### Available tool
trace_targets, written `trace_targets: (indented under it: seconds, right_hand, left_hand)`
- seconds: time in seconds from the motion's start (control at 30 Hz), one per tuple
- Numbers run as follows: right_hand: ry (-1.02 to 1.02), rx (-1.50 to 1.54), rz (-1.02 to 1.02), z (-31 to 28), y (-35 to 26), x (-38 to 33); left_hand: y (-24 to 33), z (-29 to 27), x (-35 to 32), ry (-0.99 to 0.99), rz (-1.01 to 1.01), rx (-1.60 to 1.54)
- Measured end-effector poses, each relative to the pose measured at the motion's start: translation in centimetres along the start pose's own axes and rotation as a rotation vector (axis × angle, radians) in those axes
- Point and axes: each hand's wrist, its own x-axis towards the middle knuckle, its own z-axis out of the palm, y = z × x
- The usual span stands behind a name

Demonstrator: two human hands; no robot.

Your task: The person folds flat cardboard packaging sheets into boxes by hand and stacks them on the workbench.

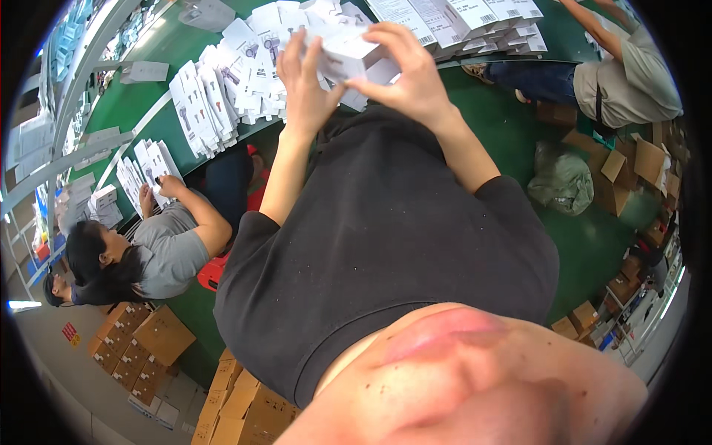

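Observation:
Between my hands is a small white carton (343, 48), standing in box shape above the heap on the table. My left hand (305, 96) grips its left side, the thumb at the lower edge and the fingers raised along it. On the other side, my right hand (415, 78) is closed around the right end, with fingers on top and the thumb underneath. Beneath and beside them lies a heap of flat white printed cartons (248, 55). A fanned stack of similar flat cartons (199, 111) is left of my left hand.
Printed white cartons (463, 26) are stacked at the table's far right. To my left, a seated co-worker (174, 252) handles flat cartons; another person (615, 81) stands at right. A plastic bag (560, 178) and brown cardboard boxes (623, 167) rest on the green floor.

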Motion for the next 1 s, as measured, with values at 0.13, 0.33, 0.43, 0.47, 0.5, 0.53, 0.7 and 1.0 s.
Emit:
trace_targets:
  seconds: [0.13,0.33,0.43,0.47,0.5,0.53,0.7,1.0]
  right_hand:
    - [0.273,-0.211,-0.052,-2.3,1.7,0.9]
    - [0.371,-0.128,-0.029,-3.1,1.3,0.8]
    - [0.336,-0.201,-0.053,-3.0,0.9,1.2]
    - [0.320,-0.222,-0.063,-2.9,0.7,1.2]
    - [0.315,-0.217,-0.060,-2.6,0.3,1.0]
    - [0.307,-0.147,-0.036,-2.0,-0.3,0.7]
    - [0.326,0.208,0.056,1.3,-2.7,0.5]
    - [0.287,0.230,-0.057,2.1,-1.1,0.0]
  left_hand:
    - [-6.3,2.3,-1.4,-0.099,-0.202,0.053]
    - [-4.9,0.9,-0.1,-0.111,-0.113,-0.008]
    - [-1.6,0.0,1.9,-0.002,0.068,-0.089]
    - [-0.6,-0.1,2.5,0.038,0.125,-0.112]
    - [0.5,-0.1,2.9,0.036,0.119,-0.109]
    - [1.6,-0.1,3.3,0.004,0.079,-0.261]
    - [4.2,0.2,3.7,-0.067,-0.072,-0.824]
    - [6.3,-2.5,3.9,-0.275,-0.570,-0.902]
